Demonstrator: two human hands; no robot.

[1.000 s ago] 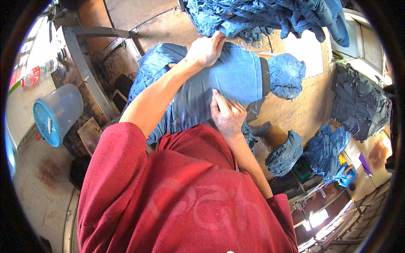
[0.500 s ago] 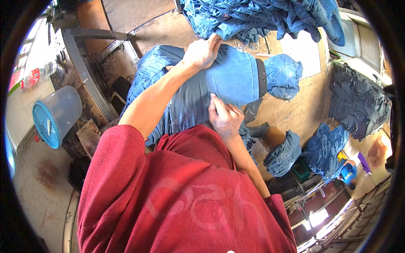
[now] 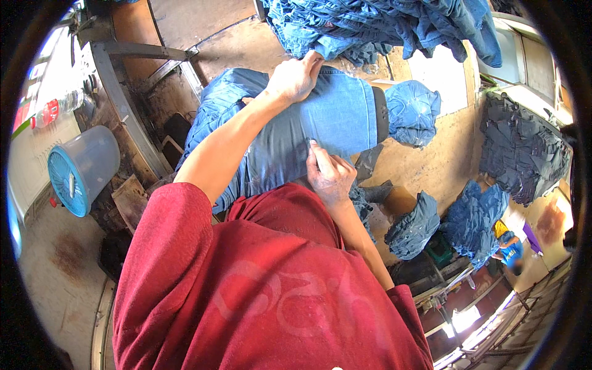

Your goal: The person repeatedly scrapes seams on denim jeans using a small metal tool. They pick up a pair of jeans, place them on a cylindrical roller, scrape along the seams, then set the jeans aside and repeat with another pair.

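A blue denim garment (image 3: 342, 114), perhaps a trouser leg, is stretched over a dark form (image 3: 381, 114) whose end shows at the right. My left hand (image 3: 293, 80) is closed at the garment's far edge, gripping the denim there. Nearer to me, my right hand (image 3: 331, 177) rests low on the same cloth with its fingers pinched together. A tiny pale bit shows at its fingertips, too small to name. Between the hands the cloth lies flat, with a darker band to the left of the lighter blue part.
A big heap of denim (image 3: 382, 28) lies beyond my left hand. Bunched denim (image 3: 413, 114) sits past the form, with more piles (image 3: 475, 222) and dark stacked garments (image 3: 524, 148) at right. A blue-lidded bucket (image 3: 86, 169) stands left. A person (image 3: 510, 250) is far right.
My right hand has shifted very slightly down and right on the denim. The left hand keeps its place at the far edge.
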